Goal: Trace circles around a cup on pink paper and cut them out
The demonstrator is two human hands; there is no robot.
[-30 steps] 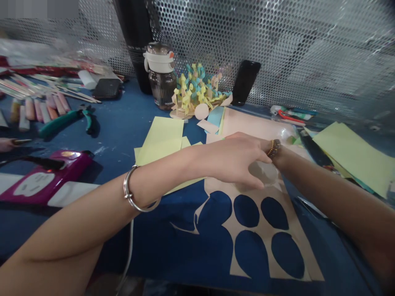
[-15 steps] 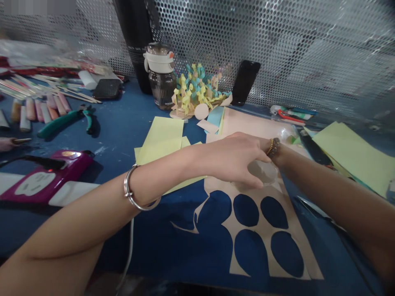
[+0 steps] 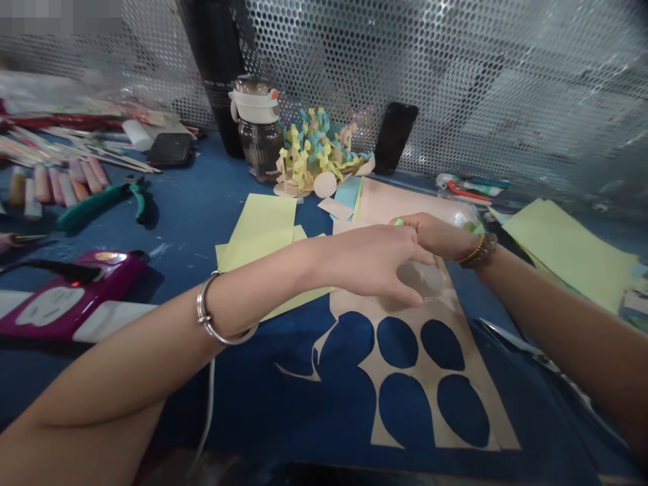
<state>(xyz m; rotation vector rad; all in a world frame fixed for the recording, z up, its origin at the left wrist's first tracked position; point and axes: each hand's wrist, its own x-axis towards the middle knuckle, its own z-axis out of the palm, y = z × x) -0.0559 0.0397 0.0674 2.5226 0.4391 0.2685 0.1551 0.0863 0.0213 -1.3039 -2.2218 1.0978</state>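
Blue desk point(image 3: 202, 196) is keeping a cut-out paper stencil point(image 3: 428, 374) flat while the left hand point(image 3: 369, 263) is curving its fingers point(image 3: 405, 293) over a clear plastic disc point(image 3: 422, 280) at the stencil's top and the right hand point(image 3: 435, 236) is pinching a green scrap point(image 3: 399, 221) between closed fingers.

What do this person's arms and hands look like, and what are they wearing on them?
The left arm and right arm are bare, with no sleeves or gloves. The left hand has a plain silver bangle at its wrist. The right hand has a thin gold band and a dark beaded bracelet stacked at its wrist.
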